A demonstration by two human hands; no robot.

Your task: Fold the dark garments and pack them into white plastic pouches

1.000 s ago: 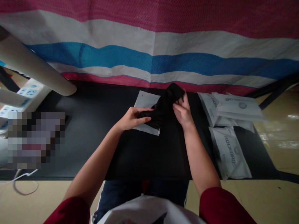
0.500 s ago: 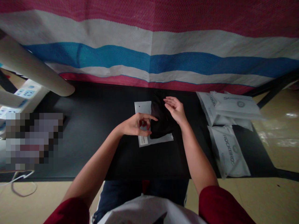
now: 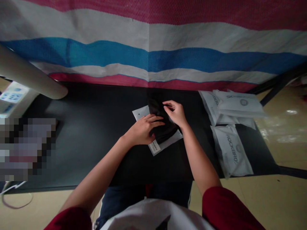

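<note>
Two bare hands meet over a black cloth (image 3: 167, 130) at the centre of a dark table (image 3: 96, 127). Taking the cloth as the clock's centre, it lies on top of a pale bag (image 3: 169, 142), whose far corner shows at ten o'clock and whose near edge shows at six, with a label (image 3: 154, 147) at seven. The left hand (image 3: 144, 127), at nine o'clock, rests on the cloth with fingers spread, grasping nothing. The right hand (image 3: 174, 112), at one o'clock, has thumb and fingers curled; I cannot tell whether they pinch cloth. The step in hand looks like arranging the cloth; the next move seems to call for light, steady pressure that leaves the bag unshifted. A stack of bags (image 3: 241, 105) sits at three o'clock.
</note>
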